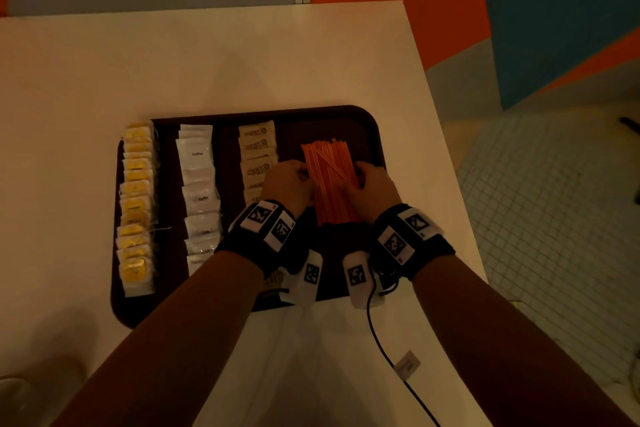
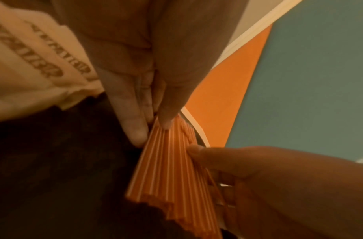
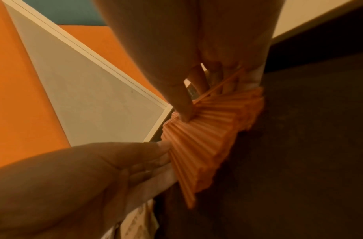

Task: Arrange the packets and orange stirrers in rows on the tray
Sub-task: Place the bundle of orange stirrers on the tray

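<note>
A dark tray (image 1: 332, 113) holds three rows of packets: yellow packets (image 1: 136, 204) on the left, white coffee packets (image 1: 199, 191) beside them, then beige packets (image 1: 258, 152) (image 2: 33, 64). On the tray's right part lies a bundle of orange stirrers (image 1: 330, 180) (image 2: 172, 169) (image 3: 207, 134), pointing away from me. My left hand (image 1: 299, 178) (image 2: 154, 129) presses straight fingers against the bundle's left side. My right hand (image 1: 362, 177) (image 3: 188, 103) presses the right side, its thumb resting on top of the stirrers. The near ends of the beige row are hidden under my left wrist.
The tray sits on a white table (image 1: 242, 62) whose right edge runs close to the tray. A black cable (image 1: 381, 340) with a tag trails from my right wrist over the near table. Tiled floor (image 1: 554, 218) lies to the right.
</note>
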Available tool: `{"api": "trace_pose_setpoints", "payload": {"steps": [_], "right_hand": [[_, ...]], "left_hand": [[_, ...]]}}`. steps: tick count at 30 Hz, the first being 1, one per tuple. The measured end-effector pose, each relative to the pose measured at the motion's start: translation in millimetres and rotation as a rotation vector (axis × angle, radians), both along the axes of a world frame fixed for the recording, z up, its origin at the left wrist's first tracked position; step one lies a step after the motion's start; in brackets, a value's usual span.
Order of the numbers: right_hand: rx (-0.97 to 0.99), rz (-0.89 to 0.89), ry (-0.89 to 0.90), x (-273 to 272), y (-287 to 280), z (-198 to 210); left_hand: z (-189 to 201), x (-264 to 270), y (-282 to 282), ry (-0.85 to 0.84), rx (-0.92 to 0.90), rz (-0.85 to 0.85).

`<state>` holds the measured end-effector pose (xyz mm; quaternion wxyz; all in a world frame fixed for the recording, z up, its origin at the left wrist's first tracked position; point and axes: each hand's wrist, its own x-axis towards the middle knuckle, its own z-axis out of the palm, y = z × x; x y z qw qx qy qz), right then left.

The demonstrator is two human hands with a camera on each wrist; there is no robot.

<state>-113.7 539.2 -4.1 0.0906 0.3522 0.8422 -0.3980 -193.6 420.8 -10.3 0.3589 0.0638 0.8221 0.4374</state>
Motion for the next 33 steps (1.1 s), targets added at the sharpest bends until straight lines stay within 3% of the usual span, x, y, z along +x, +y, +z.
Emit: {"api": "trace_pose_setpoints", "payload": {"steps": [13, 23, 27, 30, 33], "right_hand": [[0.124, 0.027, -0.025, 15, 12, 0], [0.197, 0.122, -0.071, 13, 19, 5], [0.249, 0.152, 0.004, 15, 19, 5], [0.204, 0.260, 0.125, 20, 14, 8], [0.108, 0.461, 0.060, 23, 4, 11]], "left_hand": [[-12, -1, -7, 0.309, -0.112, -0.204], [-13, -2, -6, 0.395, -0.160, -0.214], [-12, -2, -7, 0.396, -0.158, -0.188], [-12, -2, -8, 0.400, -0.145, -0.180], [-15, -1, -7, 0.413, -0.144, -0.186]]}}
